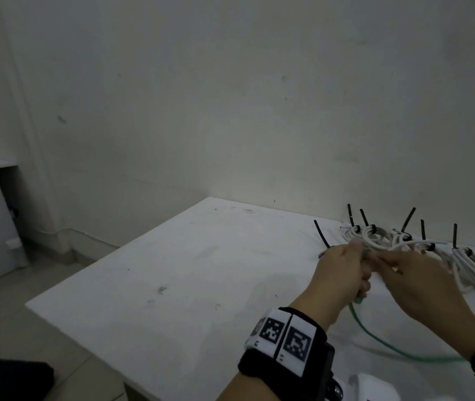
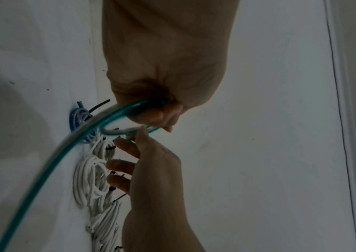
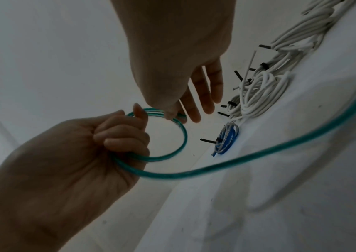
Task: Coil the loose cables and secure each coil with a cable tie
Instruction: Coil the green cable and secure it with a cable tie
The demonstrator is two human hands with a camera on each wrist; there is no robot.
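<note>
Left hand (image 3: 107,145) fist grips green cable (image 3: 168,153) loops above bench (image 1: 172,270). Right hand (image 3: 179,68) pinches top of the loop, other fingers straight. Cable tail trails toward the person. Tied white coils (image 3: 263,92) and blue coil (image 3: 226,139) lie behind.

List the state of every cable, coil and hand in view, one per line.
green cable: partly coiled, untied, tail loose
left hand: grips the green loops
right hand: pinches the loop top, other fingers straight
white coils: tied, on the table
blue coil: tied
</note>
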